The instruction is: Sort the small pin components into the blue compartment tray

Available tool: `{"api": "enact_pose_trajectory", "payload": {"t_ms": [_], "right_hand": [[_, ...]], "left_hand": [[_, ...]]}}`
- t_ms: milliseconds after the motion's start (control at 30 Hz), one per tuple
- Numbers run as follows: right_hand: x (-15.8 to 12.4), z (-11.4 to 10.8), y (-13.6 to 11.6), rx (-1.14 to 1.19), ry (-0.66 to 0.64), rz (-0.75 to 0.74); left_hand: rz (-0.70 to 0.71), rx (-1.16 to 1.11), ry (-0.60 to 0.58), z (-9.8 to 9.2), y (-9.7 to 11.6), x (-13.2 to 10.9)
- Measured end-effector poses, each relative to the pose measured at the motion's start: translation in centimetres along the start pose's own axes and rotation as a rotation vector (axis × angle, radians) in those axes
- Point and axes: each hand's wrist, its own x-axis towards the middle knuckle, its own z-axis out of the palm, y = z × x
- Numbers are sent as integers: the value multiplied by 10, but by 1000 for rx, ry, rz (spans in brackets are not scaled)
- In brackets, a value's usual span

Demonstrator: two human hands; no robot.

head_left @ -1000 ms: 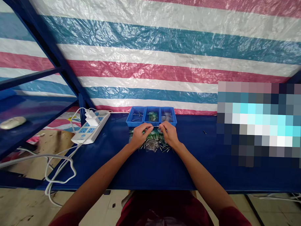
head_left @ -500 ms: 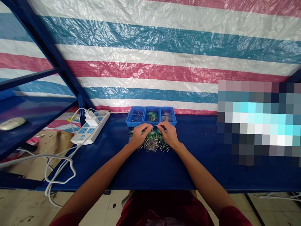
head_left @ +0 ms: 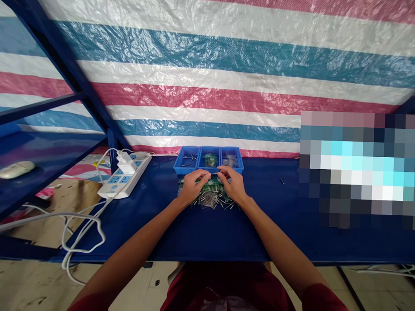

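Note:
My left hand [head_left: 192, 186] and my right hand [head_left: 232, 185] meet over a heap of small metal pins and green parts [head_left: 210, 196] on the blue table [head_left: 205, 232]. Both hands are pinched, and between their fingertips they hold one thin metal pin [head_left: 213, 174]. Just behind the hands stands a row of three small blue bins [head_left: 209, 159] with a few parts inside.
A white power strip [head_left: 125, 175] with a plugged-in charger lies at the left, its white cables [head_left: 82, 223] hanging over the table edge. A white mouse [head_left: 16, 168] rests on the left shelf. A striped tarp forms the back wall. One small dark part [head_left: 282, 181] lies to the right.
My right fingers have shifted slightly toward the left hand along the pin. The arms and all else stay where they were.

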Motion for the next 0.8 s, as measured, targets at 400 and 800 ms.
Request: {"api": "enact_pose_trajectory", "payload": {"t_ms": [400,800], "right_hand": [[1,1,-2,-28,8,-70],[-1,6,0,-41,-6,-31]], "left_hand": [[-187,-196,72,3,-6,1],[-341,-465,126,10,-13,6]]}}
